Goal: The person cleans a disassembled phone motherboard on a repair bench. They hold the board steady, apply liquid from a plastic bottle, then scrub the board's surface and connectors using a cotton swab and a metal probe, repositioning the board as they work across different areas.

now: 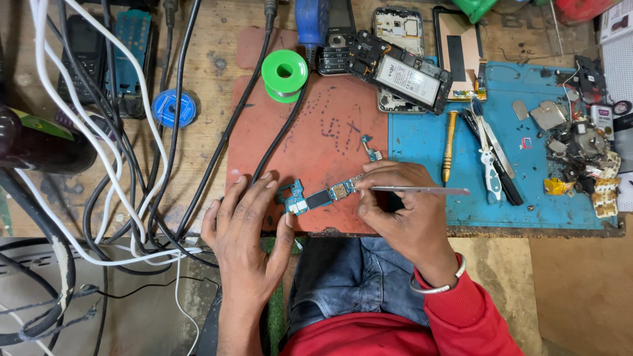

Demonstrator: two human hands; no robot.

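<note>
A cluttered wooden workbench carries a red mat and a blue mat. The left hand lies flat with fingers spread, its fingertips pinning the left end of a small blue circuit board to the red mat. The right hand is pinched shut around metal tweezers, just right of the board, fingertips touching its right end.
</note>
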